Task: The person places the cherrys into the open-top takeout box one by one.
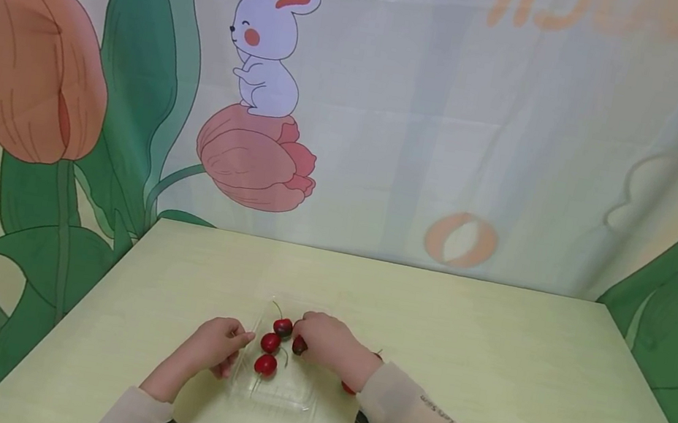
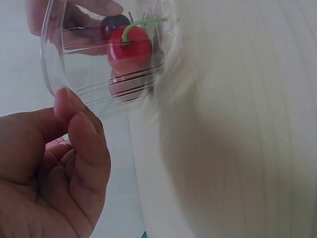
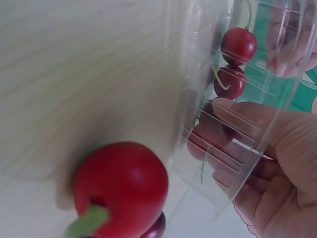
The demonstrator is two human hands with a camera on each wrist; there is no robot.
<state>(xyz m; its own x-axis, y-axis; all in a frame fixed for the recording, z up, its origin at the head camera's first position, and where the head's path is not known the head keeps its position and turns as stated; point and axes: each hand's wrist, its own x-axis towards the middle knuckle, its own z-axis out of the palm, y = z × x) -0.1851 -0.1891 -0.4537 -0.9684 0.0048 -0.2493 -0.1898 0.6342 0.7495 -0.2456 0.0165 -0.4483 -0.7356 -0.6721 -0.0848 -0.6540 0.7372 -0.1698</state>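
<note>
A clear plastic box (image 1: 288, 405) stands on the table with three red cherries, a near one (image 1: 265, 365), a middle one (image 1: 270, 343) and a far one (image 1: 283, 327), in a row along its left side. My left hand (image 1: 215, 346) pinches the box's left rim between thumb and forefinger (image 2: 86, 139). Reaching in over the right wall, my right hand (image 1: 331, 343) holds a dark red cherry (image 1: 300, 345) low inside the box, its fingers partly hiding the fruit. Green stems stick out from the cherries in the box.
More cherries lie on the table right of the box, partly under my right forearm; one large red cherry (image 3: 124, 183) with a green stem shows close up in the right wrist view. A printed curtain (image 1: 390, 138) hangs behind the pale table (image 1: 489, 354).
</note>
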